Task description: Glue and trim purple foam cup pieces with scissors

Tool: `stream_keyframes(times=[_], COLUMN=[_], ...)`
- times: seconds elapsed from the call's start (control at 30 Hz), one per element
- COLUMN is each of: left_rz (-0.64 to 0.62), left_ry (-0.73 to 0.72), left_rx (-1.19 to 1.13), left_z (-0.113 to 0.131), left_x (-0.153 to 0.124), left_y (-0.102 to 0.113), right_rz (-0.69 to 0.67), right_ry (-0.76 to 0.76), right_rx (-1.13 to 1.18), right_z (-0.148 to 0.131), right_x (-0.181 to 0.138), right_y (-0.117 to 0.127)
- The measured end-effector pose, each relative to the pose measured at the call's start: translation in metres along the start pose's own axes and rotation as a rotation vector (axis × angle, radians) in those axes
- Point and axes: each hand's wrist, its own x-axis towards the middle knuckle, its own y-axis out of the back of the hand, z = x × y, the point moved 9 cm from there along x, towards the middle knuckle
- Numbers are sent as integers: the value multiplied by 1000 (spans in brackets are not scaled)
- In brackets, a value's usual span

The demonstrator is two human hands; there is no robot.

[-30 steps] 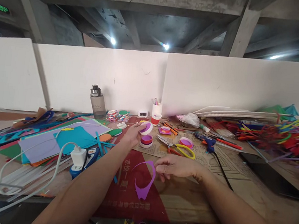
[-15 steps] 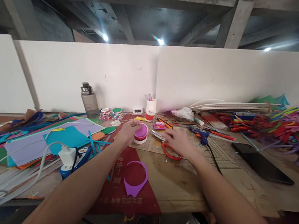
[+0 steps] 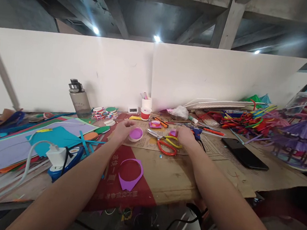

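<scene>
My left hand (image 3: 124, 131) has its fingers curled at the left edge of a small round paper box (image 3: 135, 134), white-rimmed and purple inside. My right hand (image 3: 185, 136) is closed at a small purple round piece (image 3: 173, 132), partly hidden by the fingers. Between my hands lie scissors (image 3: 155, 134) with open blades, and red (image 3: 167, 150) and yellow handles beside them. Nearer to me a purple paper offcut (image 3: 140, 172) with a large round hole lies on the red sheet (image 3: 145, 196).
At left are coloured paper sheets (image 3: 1, 152), a white plug (image 3: 56, 156) and a bottle (image 3: 79, 101). A paper cup (image 3: 145, 114) stands at the back. At right are a blue glue gun (image 3: 197, 133), a black phone (image 3: 244, 154) and a purple paper pavilion (image 3: 301, 136).
My right hand has moved off the scissors and is now at a small purple piece. The round box shows its purple inside more from above. My view has turned to the right.
</scene>
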Motion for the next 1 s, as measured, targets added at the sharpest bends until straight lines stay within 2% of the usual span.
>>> stream_keyframes(times=[0.1, 0.2, 0.3, 0.43, 0.53, 0.63, 0.8, 0.9, 0.97, 1.0], left_rz=[31, 102, 132, 91, 21, -93, -346, -519, -551, -528], left_ry=[-30, -78, -116, -106, -73, 1, 62, 116, 89, 78], left_rx=[-33, -75, -129, -197, -205, -184, -140, -190, -208, -222], left_z=[7, 19, 36, 52, 52, 44, 39, 36, 37, 36], left_x=[-3, -6, -6, -6, -10, -17, -34, -43, -44, -43], left_y=[2, 10, 19, 24, 17, -1, -37, -55, -58, -57], right_rz=[70, 200, 311, 370, 404, 452, 491, 481, 480, 485], right_ry=[10, 49, 152, 315, 395, 457, 571, 711, 801, 825], right_rx=[43, 128, 229, 339, 392, 431, 473, 468, 454, 452], right_z=[2, -4, -22, -51, -64, -73, -90, -107, -117, -120], right_x=[3, 0, -10, -27, -37, -45, -59, -67, -71, -73], right_y=[4, 16, 26, 28, 29, 33, 36, 34, 32, 32])
